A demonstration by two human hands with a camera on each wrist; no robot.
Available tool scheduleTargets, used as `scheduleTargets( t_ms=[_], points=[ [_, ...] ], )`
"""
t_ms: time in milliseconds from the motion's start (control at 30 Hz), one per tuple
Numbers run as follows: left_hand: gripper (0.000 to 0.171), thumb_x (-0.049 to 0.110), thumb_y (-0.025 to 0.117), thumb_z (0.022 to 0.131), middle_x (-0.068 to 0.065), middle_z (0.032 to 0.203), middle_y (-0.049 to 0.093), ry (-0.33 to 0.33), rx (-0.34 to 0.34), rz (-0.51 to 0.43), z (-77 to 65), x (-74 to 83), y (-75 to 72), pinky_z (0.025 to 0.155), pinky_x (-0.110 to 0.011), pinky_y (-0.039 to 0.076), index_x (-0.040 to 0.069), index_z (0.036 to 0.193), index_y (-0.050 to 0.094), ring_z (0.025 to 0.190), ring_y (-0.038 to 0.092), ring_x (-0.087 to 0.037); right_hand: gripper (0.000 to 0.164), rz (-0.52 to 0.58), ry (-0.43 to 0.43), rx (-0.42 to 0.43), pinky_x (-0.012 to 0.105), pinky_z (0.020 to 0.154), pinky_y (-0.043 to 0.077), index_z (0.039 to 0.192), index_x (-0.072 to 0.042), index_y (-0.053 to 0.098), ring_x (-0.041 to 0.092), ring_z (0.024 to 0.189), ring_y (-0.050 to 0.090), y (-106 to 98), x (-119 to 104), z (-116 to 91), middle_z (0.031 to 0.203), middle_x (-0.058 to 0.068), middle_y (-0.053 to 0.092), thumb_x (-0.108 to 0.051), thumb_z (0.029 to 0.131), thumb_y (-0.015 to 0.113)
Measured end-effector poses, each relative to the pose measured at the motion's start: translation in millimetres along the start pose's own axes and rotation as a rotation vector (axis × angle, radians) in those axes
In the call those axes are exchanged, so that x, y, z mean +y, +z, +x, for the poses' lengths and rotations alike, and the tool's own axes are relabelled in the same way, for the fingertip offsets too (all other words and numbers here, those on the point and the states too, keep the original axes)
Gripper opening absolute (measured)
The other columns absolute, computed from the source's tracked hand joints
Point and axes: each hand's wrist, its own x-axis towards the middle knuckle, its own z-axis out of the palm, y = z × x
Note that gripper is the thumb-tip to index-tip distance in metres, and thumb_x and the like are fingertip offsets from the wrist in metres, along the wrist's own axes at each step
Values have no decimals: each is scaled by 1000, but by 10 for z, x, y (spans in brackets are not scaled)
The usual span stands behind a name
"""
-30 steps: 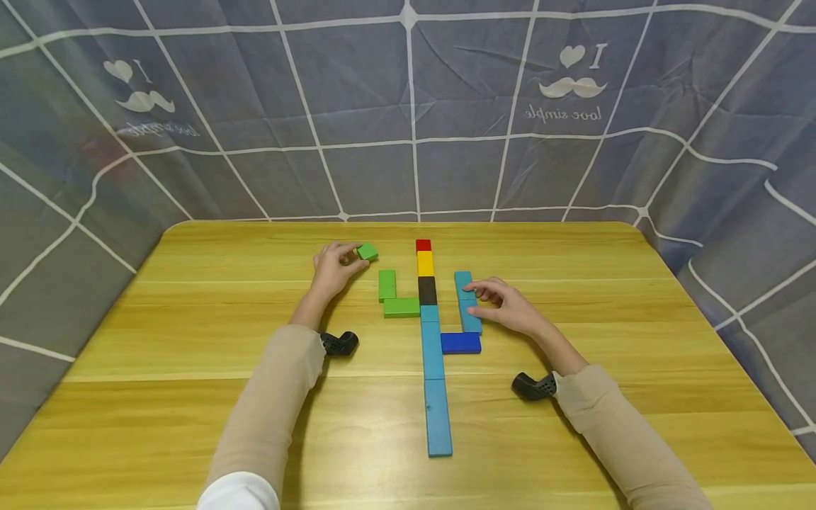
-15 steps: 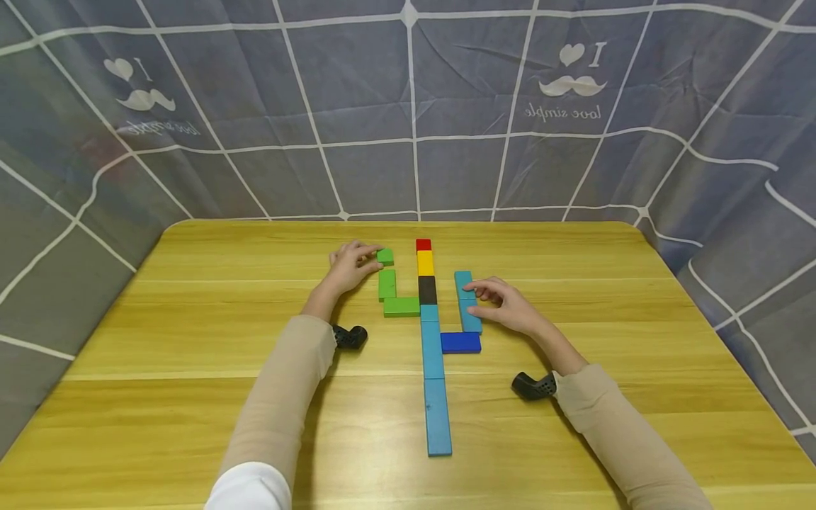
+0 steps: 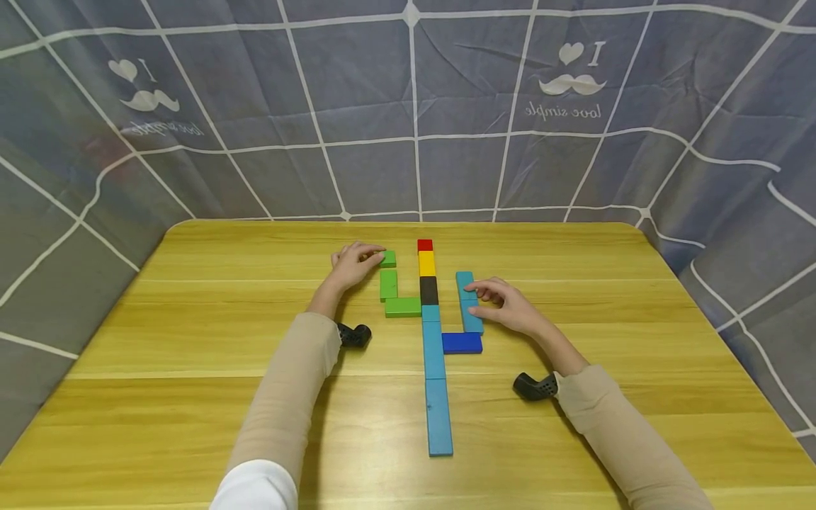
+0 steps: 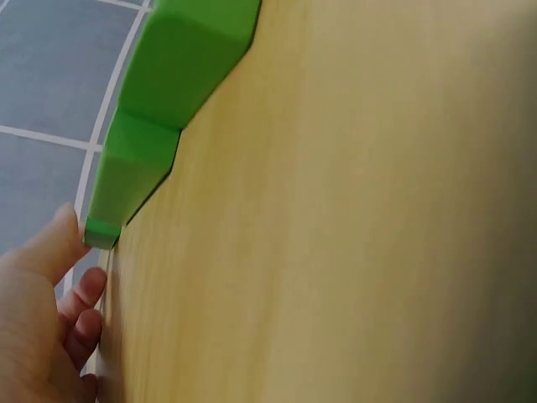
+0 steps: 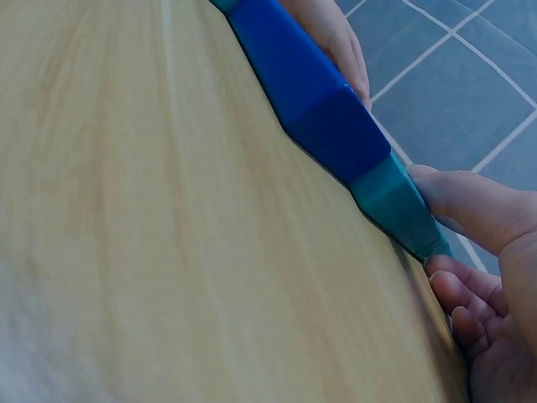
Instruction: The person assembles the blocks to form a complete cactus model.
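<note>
My left hand (image 3: 353,265) is at the far end of a green column, its thumb and index finger pinching the left side of a small green block (image 3: 389,260). A narrow gap separates that block from a longer green block (image 3: 388,285), which meets a crosswise green block (image 3: 403,307). In the left wrist view the thumb lies against the small green block (image 4: 101,233). My right hand (image 3: 512,308) rests with index fingertip and thumb on two light blue blocks, the far one (image 3: 464,281) and the near one (image 3: 472,323). Its other fingers are loosely bent.
A central row runs from a red block (image 3: 425,244) through a yellow block (image 3: 426,263) and a black block (image 3: 429,290) to several light blue blocks (image 3: 438,416). A dark blue block (image 3: 462,343) branches right. A grey curtain (image 3: 357,106) hangs behind the wooden table (image 3: 159,397).
My left hand has moved right with the small green block, turning it straight and bringing it just beyond the longer green block. The right hand has stayed on the light blue blocks.
</note>
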Motion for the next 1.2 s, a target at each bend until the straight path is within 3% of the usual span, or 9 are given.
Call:
scheduleTargets(
  t_ms=[100, 267, 1200],
  points=[
    [35, 31, 50, 94, -12, 108, 54, -9, 30, -18, 14, -11, 21, 90, -46, 13, 12, 122, 60, 97, 42, -29, 37, -15, -14, 7, 29, 74, 36, 118, 0, 57, 23, 87, 43, 18, 145, 20, 98, 14, 50, -8, 83, 67],
    [32, 29, 56, 92, -10, 111, 55, -4, 29, -63, 17, -29, 28, 94, -45, 11, 11, 116, 63, 98, 42, -28, 38, -6, -25, 0, 29, 73, 36, 118, -3, 58, 21, 86, 42, 6, 199, 26, 98, 11, 50, -13, 83, 68],
    [28, 27, 57, 90, -9, 106, 55, 25, 19, -81, 12, -50, 40, 94, -45, 9, 10, 112, 65, 97, 40, -28, 39, -4, 23, -17, 31, 76, 36, 120, -6, 58, 22, 88, 43, -4, 198, 23, 100, 10, 50, -16, 83, 68]
  ],
)
